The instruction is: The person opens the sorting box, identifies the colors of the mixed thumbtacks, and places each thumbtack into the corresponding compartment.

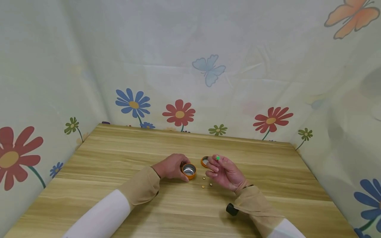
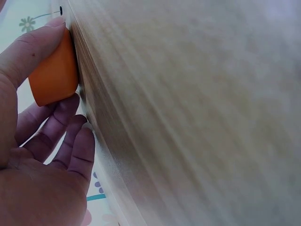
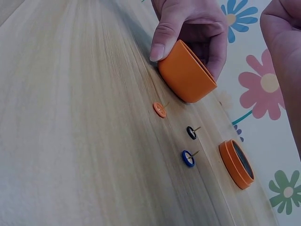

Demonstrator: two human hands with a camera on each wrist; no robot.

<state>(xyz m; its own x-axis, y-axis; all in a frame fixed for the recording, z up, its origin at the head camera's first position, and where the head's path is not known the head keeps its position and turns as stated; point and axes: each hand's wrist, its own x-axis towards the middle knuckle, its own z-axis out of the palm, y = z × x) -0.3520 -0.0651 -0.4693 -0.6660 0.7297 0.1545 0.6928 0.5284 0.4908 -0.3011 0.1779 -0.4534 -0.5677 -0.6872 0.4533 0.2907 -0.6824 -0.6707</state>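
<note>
My left hand (image 1: 172, 166) grips a small round orange tin (image 1: 189, 171) by its side, thumb on the near side and fingers round the far side. The tin has a shiny silver inside and stands without its lid. In the right wrist view it leans on the table. My right hand (image 1: 227, 173) is raised to the right of the tin, pinching a small green thumbtack (image 1: 218, 158) between thumb and fingertip. Between the hands lie an orange thumbtack (image 3: 160, 110), a black thumbtack (image 3: 191, 133) and a blue thumbtack (image 3: 188, 158), pins pointing up.
The tin's orange lid (image 3: 236, 165) lies on the table behind the tacks, partly covered by my right fingers in the head view. A wood-grain table (image 1: 125, 148) stretches around. Behind it hangs a white cloth (image 1: 148, 49) printed with flowers and butterflies.
</note>
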